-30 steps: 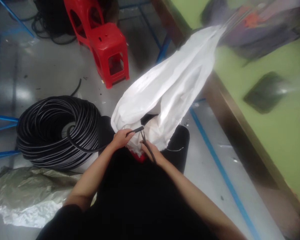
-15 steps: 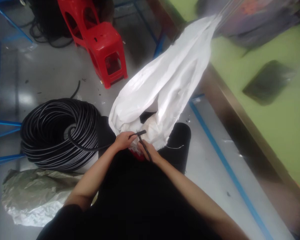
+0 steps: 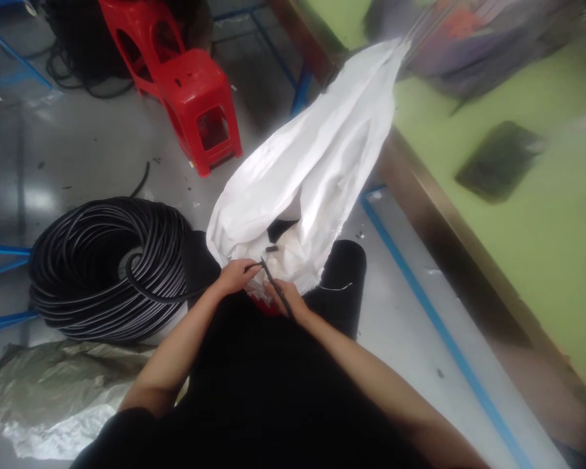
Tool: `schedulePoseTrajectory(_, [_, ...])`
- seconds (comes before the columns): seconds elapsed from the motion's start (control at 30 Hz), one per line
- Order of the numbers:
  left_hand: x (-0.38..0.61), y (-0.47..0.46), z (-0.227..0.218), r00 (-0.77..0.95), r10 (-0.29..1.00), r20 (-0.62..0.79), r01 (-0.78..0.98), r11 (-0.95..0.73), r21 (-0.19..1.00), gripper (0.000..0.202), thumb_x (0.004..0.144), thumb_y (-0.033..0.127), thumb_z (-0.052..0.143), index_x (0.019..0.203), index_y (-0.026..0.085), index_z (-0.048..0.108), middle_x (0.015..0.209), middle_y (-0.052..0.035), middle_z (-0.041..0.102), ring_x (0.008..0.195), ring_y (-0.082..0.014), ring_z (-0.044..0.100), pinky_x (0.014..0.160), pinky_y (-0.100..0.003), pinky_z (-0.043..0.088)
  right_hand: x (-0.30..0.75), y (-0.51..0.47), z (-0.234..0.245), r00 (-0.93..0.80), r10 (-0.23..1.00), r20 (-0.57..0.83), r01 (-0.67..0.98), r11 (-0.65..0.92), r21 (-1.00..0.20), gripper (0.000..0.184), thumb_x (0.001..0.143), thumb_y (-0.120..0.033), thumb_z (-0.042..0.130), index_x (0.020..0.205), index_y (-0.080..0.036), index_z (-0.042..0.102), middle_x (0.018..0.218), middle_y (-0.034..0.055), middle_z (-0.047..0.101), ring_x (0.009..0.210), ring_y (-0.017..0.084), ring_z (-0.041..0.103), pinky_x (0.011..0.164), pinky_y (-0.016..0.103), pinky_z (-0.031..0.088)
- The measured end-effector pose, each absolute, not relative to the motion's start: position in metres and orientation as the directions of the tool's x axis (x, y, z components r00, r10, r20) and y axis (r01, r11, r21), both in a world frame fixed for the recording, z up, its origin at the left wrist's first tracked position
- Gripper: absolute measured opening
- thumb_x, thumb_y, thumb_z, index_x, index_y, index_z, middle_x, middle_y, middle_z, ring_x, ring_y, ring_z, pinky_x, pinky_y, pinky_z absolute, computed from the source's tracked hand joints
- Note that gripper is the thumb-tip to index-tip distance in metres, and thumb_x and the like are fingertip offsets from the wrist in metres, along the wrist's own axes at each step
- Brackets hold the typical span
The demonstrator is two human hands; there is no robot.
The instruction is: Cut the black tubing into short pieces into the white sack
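My left hand (image 3: 237,276) is closed around the end of a black cable (image 3: 166,299) that runs over from a big coil on the floor. In my right hand (image 3: 287,296) is a slim dark tool that looks like scissors (image 3: 279,290), its pointed tip right at the cable's end. A short black cut piece (image 3: 272,248) is just beyond the tip, apart from the cable, over the white woven sack (image 3: 293,163). The sack spreads across my lap, its far end drawn up by strings towards the table.
The coil of black cable (image 3: 102,273) is at the left, with a crumpled grey-green bag (image 3: 68,384) in front of it. Red plastic stools (image 3: 195,91) stand beyond. A green-topped table (image 3: 532,247) with a wooden edge runs along the right. Blue tape marks the floor.
The short piece has come off the cable's end and now sits separate above the sack. Both hands have stayed close together, while the whole view has shifted slightly.
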State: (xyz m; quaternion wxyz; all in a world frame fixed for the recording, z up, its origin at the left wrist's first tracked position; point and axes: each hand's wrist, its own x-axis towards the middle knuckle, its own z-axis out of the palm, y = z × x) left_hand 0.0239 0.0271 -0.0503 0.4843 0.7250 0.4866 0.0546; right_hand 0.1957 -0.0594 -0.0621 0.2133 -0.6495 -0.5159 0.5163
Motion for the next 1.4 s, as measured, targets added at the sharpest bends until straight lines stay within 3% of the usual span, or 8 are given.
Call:
schedulePoseTrajectory(0.23, [0.026,0.021,-0.049,0.594,0.708,-0.383,0.611,-0.086,0.787,0.036,0.088,0.042,0.043,0.083,0.018,0.069,0.073,-0.0012,0.066,0.067,-0.0148,0.057,0.067,-0.025,0.045,0.192,-0.053,-0.055,-0.081,0.785,-0.615,0.141,-0.601,-0.786,0.044,0.084,-0.063,0.043,0.075,-0.021,0.052,0.045,-0.0043,0.047,0.036,0.013,0.046,0.037,0.025,0.036])
schedulePoseTrajectory(0.33, [0.027,0.013,-0.05,0.646,0.687,-0.331,0.537,-0.101,0.838,0.033,0.087,0.034,0.046,0.11,0.019,0.065,0.1,-0.0054,0.07,0.09,-0.0188,0.063,0.082,-0.028,0.047,0.19,-0.049,-0.054,-0.094,0.791,-0.605,0.036,-0.604,-0.796,0.042,0.082,-0.062,0.048,0.072,-0.021,0.05,0.043,-0.0046,0.047,0.035,0.013,0.047,0.034,0.025,0.035])
schedulePoseTrajectory(0.43, [0.019,0.009,-0.048,0.623,0.705,-0.339,0.567,-0.108,0.817,0.048,0.087,0.033,0.049,0.133,0.02,0.05,0.123,-0.0084,0.063,0.11,-0.0221,0.058,0.095,-0.032,0.044,0.188,-0.046,-0.054,-0.115,0.797,-0.593,-0.006,-0.598,-0.802,0.041,0.08,-0.059,0.053,0.066,-0.021,0.047,0.042,-0.0048,0.047,0.034,0.013,0.047,0.034,0.024,0.035])
schedulePoseTrajectory(0.5, [0.011,0.01,-0.043,0.601,0.704,-0.378,0.628,-0.122,0.769,0.046,0.088,0.037,0.049,0.131,0.021,0.051,0.122,-0.0084,0.063,0.108,-0.0228,0.059,0.094,-0.033,0.044,0.188,-0.044,-0.054,-0.104,0.798,-0.594,-0.045,-0.6,-0.798,0.041,0.078,-0.059,0.056,0.065,-0.021,0.046,0.043,-0.0054,0.047,0.034,0.011,0.046,0.034,0.023,0.036])
schedulePoseTrajectory(0.67, [-0.005,0.017,-0.028,0.586,0.689,-0.425,0.684,-0.14,0.716,0.032,0.09,0.04,0.044,0.099,0.021,0.068,0.089,-0.0022,0.07,0.081,-0.0167,0.062,0.076,-0.026,0.046,0.19,-0.039,-0.053,-0.109,0.81,-0.576,-0.148,-0.586,-0.796,0.041,0.077,-0.06,0.057,0.075,-0.02,0.048,0.048,-0.0066,0.048,0.035,0.011,0.045,0.033,0.022,0.037])
schedulePoseTrajectory(0.87, [0.001,0.023,-0.027,0.457,0.833,-0.312,0.643,-0.066,0.763,0.032,0.088,0.04,0.047,0.099,0.019,0.069,0.089,-0.003,0.069,0.077,-0.0156,0.059,0.07,-0.024,0.043,0.2,-0.049,-0.055,-0.186,0.881,-0.434,0.026,-0.438,-0.899,0.044,0.086,-0.06,0.045,0.1,-0.019,0.052,0.064,-0.0026,0.056,0.057,0.013,0.056,0.053,0.025,0.047])
schedulePoseTrajectory(1.1, [0.013,0.024,-0.024,0.464,0.813,-0.351,0.665,-0.057,0.745,0.033,0.088,0.041,0.046,0.092,0.018,0.069,0.078,-0.0009,0.065,0.071,-0.0138,0.055,0.064,-0.022,0.039,0.2,-0.058,-0.055,-0.198,0.855,-0.479,0.421,-0.368,-0.829,0.037,0.089,-0.048,0.045,0.112,-0.02,0.051,0.074,0.0004,0.061,0.065,0.016,0.057,0.063,0.03,0.046])
schedulePoseTrajectory(1.4, [0.026,0.037,-0.009,0.561,0.768,-0.309,0.616,-0.138,0.775,0.034,0.089,0.04,0.044,0.082,0.016,0.067,0.071,0.0001,0.061,0.066,-0.0127,0.051,0.064,-0.023,0.039,0.215,-0.04,-0.032,-0.21,0.859,-0.466,0.545,-0.293,-0.786,0.04,0.09,-0.051,0.046,0.115,-0.02,0.054,0.083,0.0056,0.067,0.072,0.02,0.062,0.07,0.033,0.046])
